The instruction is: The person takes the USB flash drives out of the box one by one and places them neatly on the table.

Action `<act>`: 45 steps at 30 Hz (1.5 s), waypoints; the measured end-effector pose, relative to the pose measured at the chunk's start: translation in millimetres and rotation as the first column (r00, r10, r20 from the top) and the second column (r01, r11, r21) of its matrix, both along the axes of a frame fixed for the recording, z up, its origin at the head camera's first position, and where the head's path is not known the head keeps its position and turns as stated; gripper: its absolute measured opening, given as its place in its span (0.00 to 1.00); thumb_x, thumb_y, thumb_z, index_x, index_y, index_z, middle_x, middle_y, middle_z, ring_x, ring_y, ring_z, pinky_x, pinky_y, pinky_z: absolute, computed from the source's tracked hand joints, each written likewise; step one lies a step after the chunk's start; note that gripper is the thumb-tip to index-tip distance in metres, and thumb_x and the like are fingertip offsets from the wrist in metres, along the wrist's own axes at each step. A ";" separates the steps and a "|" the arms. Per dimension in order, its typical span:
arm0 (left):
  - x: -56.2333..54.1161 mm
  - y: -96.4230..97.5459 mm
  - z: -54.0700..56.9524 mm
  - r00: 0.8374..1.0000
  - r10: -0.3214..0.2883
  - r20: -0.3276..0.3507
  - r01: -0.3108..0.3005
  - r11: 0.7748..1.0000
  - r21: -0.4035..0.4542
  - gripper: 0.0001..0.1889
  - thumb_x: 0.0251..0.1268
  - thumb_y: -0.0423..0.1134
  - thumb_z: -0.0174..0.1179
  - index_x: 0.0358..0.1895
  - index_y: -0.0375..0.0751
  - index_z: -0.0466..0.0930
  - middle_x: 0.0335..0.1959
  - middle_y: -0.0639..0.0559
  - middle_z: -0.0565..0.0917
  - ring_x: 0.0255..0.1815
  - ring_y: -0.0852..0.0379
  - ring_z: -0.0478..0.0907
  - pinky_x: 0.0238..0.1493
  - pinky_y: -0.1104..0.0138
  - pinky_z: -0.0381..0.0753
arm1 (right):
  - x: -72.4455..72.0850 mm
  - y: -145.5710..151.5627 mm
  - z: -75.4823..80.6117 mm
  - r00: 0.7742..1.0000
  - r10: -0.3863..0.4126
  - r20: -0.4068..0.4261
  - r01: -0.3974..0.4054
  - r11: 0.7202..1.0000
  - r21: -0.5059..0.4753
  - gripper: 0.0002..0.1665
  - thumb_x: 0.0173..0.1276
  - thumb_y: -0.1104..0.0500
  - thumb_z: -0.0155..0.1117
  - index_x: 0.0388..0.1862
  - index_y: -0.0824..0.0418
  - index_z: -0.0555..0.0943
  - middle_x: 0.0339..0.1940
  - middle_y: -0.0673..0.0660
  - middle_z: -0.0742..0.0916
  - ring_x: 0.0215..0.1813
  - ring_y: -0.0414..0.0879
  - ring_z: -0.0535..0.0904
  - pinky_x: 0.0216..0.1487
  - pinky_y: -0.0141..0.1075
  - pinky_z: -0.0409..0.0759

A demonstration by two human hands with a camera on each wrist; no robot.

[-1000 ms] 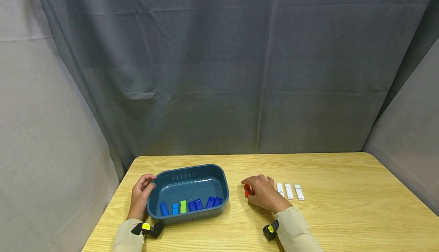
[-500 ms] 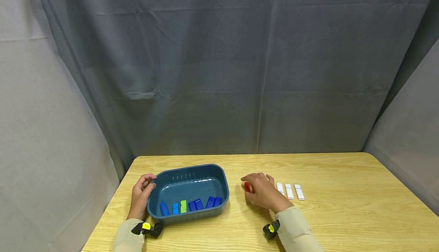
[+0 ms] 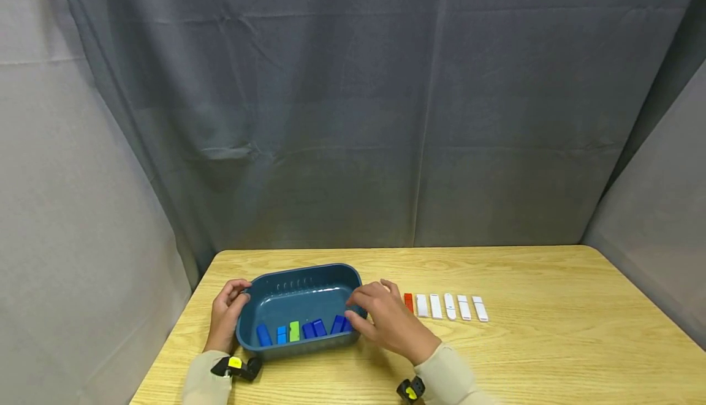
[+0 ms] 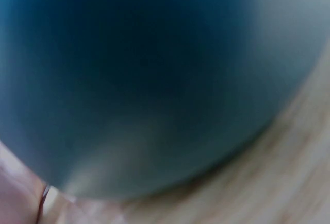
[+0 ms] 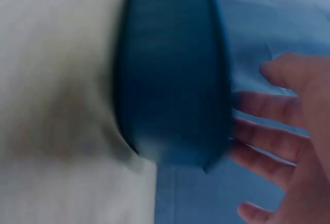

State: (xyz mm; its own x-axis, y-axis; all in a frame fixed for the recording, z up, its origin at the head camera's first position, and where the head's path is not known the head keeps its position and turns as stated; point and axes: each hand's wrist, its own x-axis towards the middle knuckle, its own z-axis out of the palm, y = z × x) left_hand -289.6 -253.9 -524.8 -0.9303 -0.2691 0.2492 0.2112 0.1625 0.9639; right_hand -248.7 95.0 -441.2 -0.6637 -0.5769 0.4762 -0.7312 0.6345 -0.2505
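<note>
My left hand [image 3: 225,313] grips the left end of a dark teal plastic bin [image 3: 300,270], fingers at its rim. Inside, along the near wall, lie several small sticks like USB flash drives: dark blue ones, a light blue stick [image 3: 282,334] and a green stick [image 3: 295,331]. My right hand [image 3: 386,319] reaches over the bin's right end, above the dark blue stick [image 3: 338,324] there; its fingers are loosely bent, with nothing visible between them. In the right wrist view those fingers [image 5: 268,136] are spread beside the blurred bin.
Right of the bin, a red stick [image 3: 409,302] heads a row of several white sticks [image 3: 450,307] on the wooden table [image 3: 557,331]. Grey curtain [image 3: 353,117] hangs behind the table, with pale fabric at both sides.
My right hand has let go of the red stick, left at the row's left end, and moved left over the bin. The left hand and bin have stayed in place.
</note>
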 end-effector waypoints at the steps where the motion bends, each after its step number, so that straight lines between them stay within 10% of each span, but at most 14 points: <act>1: -0.2 0.1 0.3 1.000 0.003 -0.003 -0.003 1.000 0.002 0.13 0.64 0.26 0.52 0.51 0.32 0.75 0.50 0.42 0.79 0.48 0.63 0.75 0.49 0.77 0.71 | 1.1 -5.6 -2.4 1.000 0.001 0.014 -0.001 1.000 0.030 0.11 0.70 0.47 0.59 0.38 0.49 0.84 0.42 0.44 0.85 0.51 0.42 0.78 0.60 0.63 0.62; 13: 5.7 4.0 1.6 1.000 -0.009 0.018 0.008 1.000 0.030 0.14 0.64 0.25 0.52 0.53 0.30 0.74 0.53 0.37 0.78 0.51 0.61 0.73 0.50 0.77 0.70 | 5.9 -41.8 -18.1 0.972 -0.151 0.182 0.104 0.963 0.247 0.40 0.74 0.32 0.32 0.34 0.53 0.87 0.42 0.50 0.86 0.49 0.48 0.75 0.62 0.69 0.53; 45: 1.9 0.2 0.8 1.000 -0.024 0.016 0.024 0.999 0.033 0.14 0.65 0.25 0.51 0.53 0.29 0.74 0.53 0.36 0.78 0.51 0.61 0.74 0.50 0.77 0.70 | 6.6 -47.0 -20.9 0.953 -0.252 0.166 0.188 0.926 0.327 0.40 0.74 0.33 0.33 0.42 0.59 0.85 0.45 0.56 0.86 0.52 0.52 0.75 0.62 0.65 0.56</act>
